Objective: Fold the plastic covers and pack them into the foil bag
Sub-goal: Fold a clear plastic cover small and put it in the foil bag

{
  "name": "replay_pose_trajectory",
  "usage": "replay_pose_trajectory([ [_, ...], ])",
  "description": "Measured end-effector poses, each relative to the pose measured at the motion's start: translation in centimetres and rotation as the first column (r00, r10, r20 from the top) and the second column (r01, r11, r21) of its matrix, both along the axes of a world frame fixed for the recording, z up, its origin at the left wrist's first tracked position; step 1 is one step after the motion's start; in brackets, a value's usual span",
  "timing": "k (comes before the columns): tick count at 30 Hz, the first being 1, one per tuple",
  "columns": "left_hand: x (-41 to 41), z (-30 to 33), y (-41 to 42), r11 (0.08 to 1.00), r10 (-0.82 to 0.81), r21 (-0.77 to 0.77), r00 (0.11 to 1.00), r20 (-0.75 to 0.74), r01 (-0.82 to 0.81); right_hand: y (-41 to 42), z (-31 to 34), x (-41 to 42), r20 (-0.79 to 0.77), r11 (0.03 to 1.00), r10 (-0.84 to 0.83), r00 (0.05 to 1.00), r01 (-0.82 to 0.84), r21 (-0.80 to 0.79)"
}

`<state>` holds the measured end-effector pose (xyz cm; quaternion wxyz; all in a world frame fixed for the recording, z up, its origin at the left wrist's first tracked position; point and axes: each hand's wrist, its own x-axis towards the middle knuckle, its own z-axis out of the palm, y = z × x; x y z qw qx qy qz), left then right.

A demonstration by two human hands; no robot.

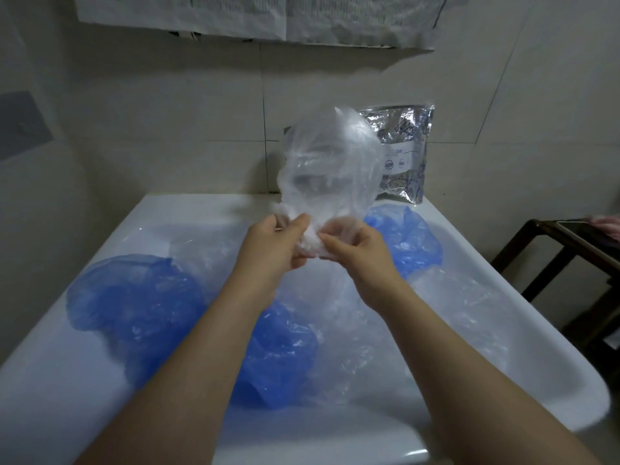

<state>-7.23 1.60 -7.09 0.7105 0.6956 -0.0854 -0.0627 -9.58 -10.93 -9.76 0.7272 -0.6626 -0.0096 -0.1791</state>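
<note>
Two bare hands are up over a white table (188,427). The left hand (273,245) and the right hand (349,255) sit close together, almost touching. Both have their fingers curled around the bunched bottom edge of a clear plastic cover (330,162). They pinch it tight. The clear cover puffs up above the hands like a balloon, toward 12 o'clock. It is off the table, in the air.

More covers lie on the table under the arms. A big blue cover (134,297) sits at about 9 o'clock from the hands. Another blue cover (278,357) lies at 6 o'clock, between the two arms. A third blue cover (409,239) is at 3 o'clock, just past the right hand. Clear covers (459,307) are spread out around 4 o'clock, and some more clear plastic lies near the left arm. It is hard to tell how many clear ones there are, because they are see-through and piled up.

The shiny foil bag (406,152) stands up at the back edge of the table, at 1 o'clock from the hands. It leans on the tiled wall (167,129). The puffed cover hides part of it.

A dark wooden rack (570,250) stands off to the right of the table.
</note>
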Motion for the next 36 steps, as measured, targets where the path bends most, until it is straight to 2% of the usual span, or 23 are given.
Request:
replay_pose_trajectory([
  [3, 0.2, 0.0, 0.2, 1.000, 0.017, 0.019, 1.000, 0.024, -0.018, -0.4, 0.5, -0.2, -0.055, 0.999, -0.033, 0.998, 0.034, 0.017],
  [6, 0.1, 0.3, 0.3, 1.000, 0.007, -0.025, 1.000, -0.003, -0.008, -1.2, 0.9, -0.5, -0.108, 0.996, -0.090, 0.990, 0.090, -0.006],
  [10, -0.1, 0.4, 0.5, 0.996, -0.014, -0.084, 1.000, -0.015, 0.012, -1.7, 1.2, -0.6, -0.095, 0.993, 0.008, 0.995, 0.003, 0.117],
  [13, 0.0, 0.4, 0.6, 0.994, 0.013, -0.111, 0.999, -0.042, -0.017, -1.9, 1.3, -0.6, -0.061, 0.995, 0.079, 0.995, -0.076, 0.058],
  [17, 0.6, 0.0, 0.8, 0.999, 0.048, -0.020, 0.993, -0.112, -0.050, -2.1, 1.4, -0.7, -0.086, 0.990, 0.127, 0.988, -0.132, -0.053],
  [20, 1.2, -0.1, 1.0, 0.995, 0.097, 0.005, 0.977, -0.190, -0.098, -2.6, 1.5, -0.7, -0.119, 0.996, 0.093, 0.989, -0.091, 0.023],
  [22, 1.3, 0.1, 1.0, 0.994, 0.092, -0.036, 0.972, -0.216, -0.102, -2.9, 1.7, -0.7, -0.146, 0.987, 0.111, 0.983, -0.091, 0.136],
  [25, 0.9, 0.4, 1.0, 0.995, -0.001, -0.097, 0.972, -0.235, -0.023, -3.0, 1.8, -0.6, -0.158, 0.932, 0.172, 0.972, -0.108, 0.346],
  [27, 0.7, 0.5, 1.0, 0.974, -0.093, -0.224, 0.953, -0.287, 0.028, -3.0, 1.8, -0.6, -0.153, 0.877, 0.198, 0.968, -0.105, 0.469],
  [29, 0.6, 0.4, 1.1, 0.906, -0.189, -0.422, 0.919, -0.345, 0.028, -3.0, 2.0, -0.7, -0.116, 0.817, 0.247, 0.962, -0.143, 0.559],
  [31, 0.6, 0.4, 1.2, 0.798, -0.278, -0.602, 0.890, -0.361, 0.006, -3.0, 2.1, -0.8, -0.057, 0.794, 0.278, 0.959, -0.197, 0.575],
  [33, 0.7, 0.2, 1.3, 0.710, -0.345, -0.703, 0.884, -0.314, 0.028, -2.9, 2.1, -0.7, -0.057, 0.842, 0.248, 0.967, -0.186, 0.506],
  [34, 0.8, 0.1, 1.4, 0.702, -0.357, -0.710, 0.889, -0.287, 0.053, -2.9, 1.9, -0.5, -0.082, 0.880, 0.206, 0.975, -0.148, 0.451],
  [36, 1.1, -0.2, 1.3, 0.762, -0.330, -0.640, 0.910, -0.253, 0.098, -3.1, 1.6, -0.2, -0.138, 0.938, 0.106, 0.985, -0.053, 0.342],
])
